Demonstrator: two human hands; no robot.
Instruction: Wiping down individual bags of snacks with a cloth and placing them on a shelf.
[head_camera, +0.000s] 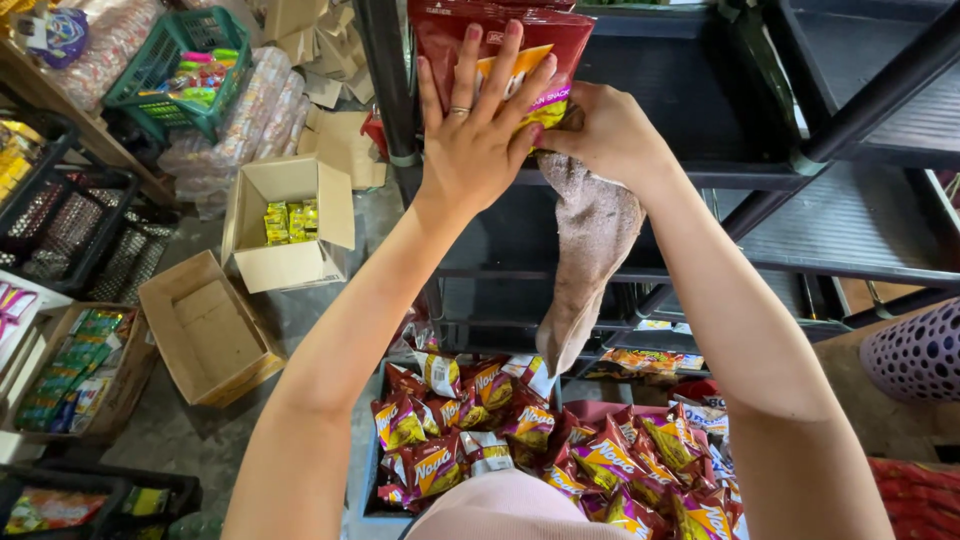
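Observation:
My left hand (478, 125) lies flat with spread fingers against a dark red snack bag (500, 40) at the top of a black metal shelf (690, 170). A ring sits on one finger. My right hand (600, 130) grips a brown cloth (590, 250) that hangs down from it, and it touches the bag's lower right edge. Below my arms lies a heap of small red and purple snack packets (520, 430) in a crate.
An open cardboard box (290, 215) with yellow packets and an empty box (205, 330) stand on the concrete floor at left. A green basket (180, 70), black crates (70, 220) and a tray of green packets (70, 370) lie further left. A purple perforated basket (915, 350) sits right.

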